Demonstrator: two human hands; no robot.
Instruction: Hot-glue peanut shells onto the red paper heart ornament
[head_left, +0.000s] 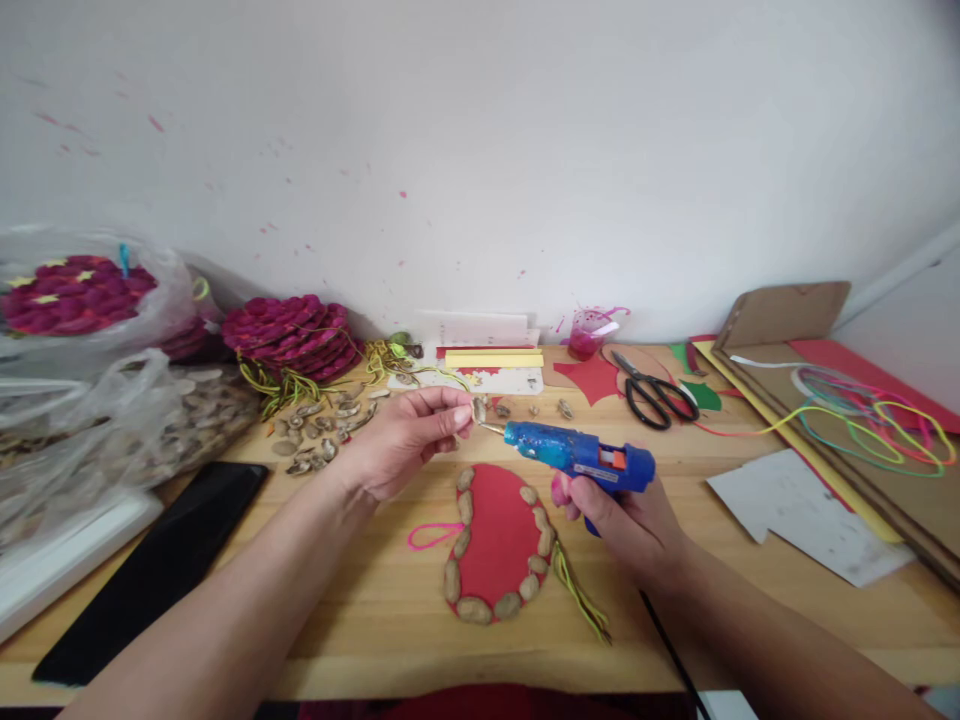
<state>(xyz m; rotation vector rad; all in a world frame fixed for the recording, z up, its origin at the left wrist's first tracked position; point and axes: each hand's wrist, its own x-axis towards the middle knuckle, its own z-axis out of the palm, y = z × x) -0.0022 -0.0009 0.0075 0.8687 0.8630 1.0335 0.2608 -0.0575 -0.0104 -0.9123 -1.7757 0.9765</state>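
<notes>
Pinching a peanut shell (479, 409) above the red card (501, 540), the left hand (409, 435) meets the leftward-pointing glue gun (577, 455) clasped in the right hand (626, 520).

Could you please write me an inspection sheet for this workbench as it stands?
Surface: wooden table, light-coloured.
Job's things: red oval card edged with shells; peanut shell; blue glue gun, nozzle at the shell.
Clutter: scissors, loose shells, black slab, white paper, coloured cords.
Hands: left hand fingers pinch the peanut shell; right hand grips the glue gun.
Cables: black cord running off the near edge.
Surroundings: white wall, pink specks.
</notes>
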